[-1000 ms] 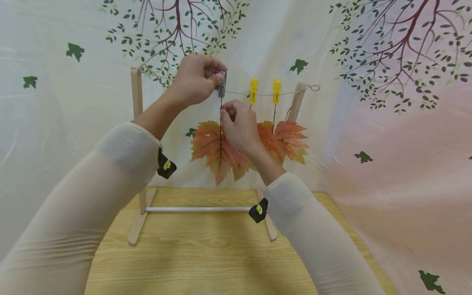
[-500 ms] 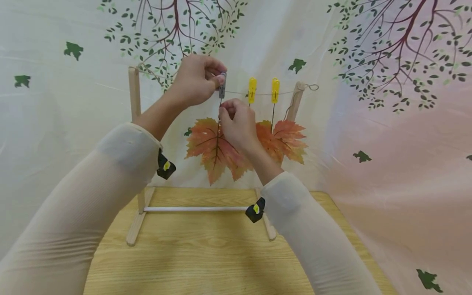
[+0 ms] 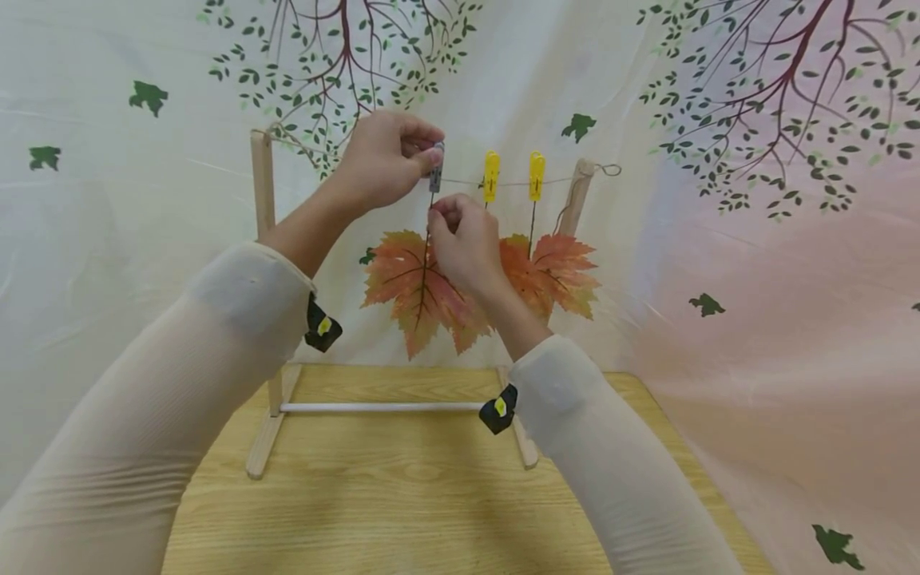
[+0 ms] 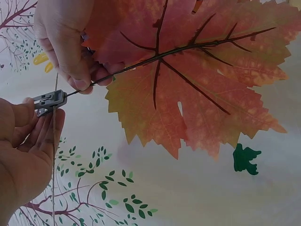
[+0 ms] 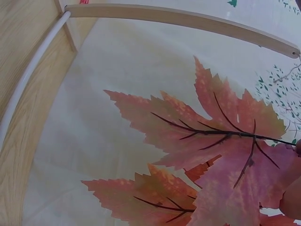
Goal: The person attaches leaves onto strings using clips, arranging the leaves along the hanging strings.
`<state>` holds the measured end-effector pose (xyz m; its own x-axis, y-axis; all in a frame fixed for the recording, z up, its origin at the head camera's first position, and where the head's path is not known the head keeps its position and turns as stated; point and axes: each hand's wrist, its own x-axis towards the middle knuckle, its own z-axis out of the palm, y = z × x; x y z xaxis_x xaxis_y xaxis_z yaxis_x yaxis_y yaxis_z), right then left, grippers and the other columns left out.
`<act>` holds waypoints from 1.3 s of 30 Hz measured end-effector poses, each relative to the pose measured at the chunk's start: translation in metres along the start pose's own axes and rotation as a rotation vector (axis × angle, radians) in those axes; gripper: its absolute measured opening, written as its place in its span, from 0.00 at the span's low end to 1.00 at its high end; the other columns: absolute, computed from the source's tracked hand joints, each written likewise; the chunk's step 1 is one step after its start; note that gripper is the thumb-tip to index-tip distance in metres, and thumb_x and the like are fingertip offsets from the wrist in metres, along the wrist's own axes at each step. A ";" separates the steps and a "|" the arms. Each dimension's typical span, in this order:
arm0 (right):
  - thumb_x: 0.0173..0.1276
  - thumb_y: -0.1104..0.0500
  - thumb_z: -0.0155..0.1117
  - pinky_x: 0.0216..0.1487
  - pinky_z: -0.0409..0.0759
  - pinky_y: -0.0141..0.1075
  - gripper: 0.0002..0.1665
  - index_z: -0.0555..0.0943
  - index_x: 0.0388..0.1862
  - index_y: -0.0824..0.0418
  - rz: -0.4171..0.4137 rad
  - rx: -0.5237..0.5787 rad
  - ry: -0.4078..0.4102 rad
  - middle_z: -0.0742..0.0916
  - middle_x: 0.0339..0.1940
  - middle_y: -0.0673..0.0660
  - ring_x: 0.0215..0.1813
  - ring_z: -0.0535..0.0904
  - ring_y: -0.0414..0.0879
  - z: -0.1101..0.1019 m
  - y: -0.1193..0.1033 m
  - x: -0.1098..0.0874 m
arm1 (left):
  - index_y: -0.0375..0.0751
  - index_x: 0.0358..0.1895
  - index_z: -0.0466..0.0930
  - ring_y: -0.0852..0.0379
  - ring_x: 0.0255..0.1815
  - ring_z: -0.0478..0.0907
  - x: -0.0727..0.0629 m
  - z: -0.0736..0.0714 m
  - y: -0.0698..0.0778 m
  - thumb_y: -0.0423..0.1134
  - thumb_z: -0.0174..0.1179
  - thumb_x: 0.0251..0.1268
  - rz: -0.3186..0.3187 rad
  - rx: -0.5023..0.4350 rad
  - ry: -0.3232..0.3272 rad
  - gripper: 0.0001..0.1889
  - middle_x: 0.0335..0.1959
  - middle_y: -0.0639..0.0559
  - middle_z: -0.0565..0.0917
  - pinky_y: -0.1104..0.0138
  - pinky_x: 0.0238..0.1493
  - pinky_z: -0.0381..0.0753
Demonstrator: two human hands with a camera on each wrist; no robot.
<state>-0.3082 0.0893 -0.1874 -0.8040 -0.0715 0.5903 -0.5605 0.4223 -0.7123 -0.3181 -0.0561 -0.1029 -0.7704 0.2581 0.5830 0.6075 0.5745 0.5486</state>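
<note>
My left hand [image 3: 381, 160] pinches the upper end of a grey clothespin [image 4: 51, 100] between thumb and fingers. The pin's nose is at the string [image 4: 54, 165] and meets the tip of a dark leaf stem [image 4: 113, 74]. Just below, my right hand [image 3: 469, 246] pinches that stem with thumb and fingertips. From it hangs an orange-red artificial maple leaf [image 3: 417, 291], shown broadly in the right wrist view, partly behind the right hand in the head view. Two yellow clothespins [image 3: 491, 177] on the string hold more stems, with orange leaves [image 3: 564, 271] beneath.
The string runs between two wooden posts [image 3: 263, 180] of a stand. A white rod [image 3: 381, 408] joins its wooden feet on the wood-grain table [image 3: 402, 503]. Behind hangs a pale cloth [image 3: 719, 383] printed with trees and green leaves.
The leaf under my right hand has swung a little to the left and its blade has turned slightly. Both hands keep their pinches and have barely moved.
</note>
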 end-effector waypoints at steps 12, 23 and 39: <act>0.80 0.59 0.56 0.32 0.75 0.34 0.11 0.81 0.47 0.65 -0.021 -0.007 -0.007 0.84 0.34 0.57 0.34 0.76 0.48 -0.002 0.003 -0.001 | 0.39 0.65 0.80 0.58 0.54 0.83 -0.001 -0.003 0.000 0.46 0.60 0.77 -0.012 0.003 -0.033 0.21 0.57 0.49 0.85 0.67 0.52 0.82; 0.80 0.58 0.57 0.31 0.75 0.34 0.10 0.81 0.46 0.65 -0.002 -0.015 -0.025 0.83 0.33 0.57 0.33 0.76 0.48 -0.001 0.005 -0.003 | 0.36 0.63 0.81 0.54 0.52 0.85 -0.002 -0.007 -0.003 0.43 0.59 0.77 0.045 0.049 -0.084 0.20 0.56 0.46 0.85 0.62 0.53 0.80; 0.80 0.57 0.58 0.34 0.77 0.35 0.10 0.82 0.46 0.62 0.014 -0.039 -0.024 0.84 0.34 0.56 0.34 0.77 0.47 0.000 0.009 -0.006 | 0.35 0.65 0.80 0.52 0.55 0.84 0.002 -0.011 -0.008 0.44 0.60 0.77 0.078 0.096 -0.112 0.21 0.57 0.45 0.85 0.60 0.55 0.82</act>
<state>-0.3087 0.0929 -0.1971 -0.8165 -0.0868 0.5708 -0.5414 0.4587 -0.7047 -0.3226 -0.0693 -0.0996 -0.7417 0.3865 0.5482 0.6492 0.6192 0.4417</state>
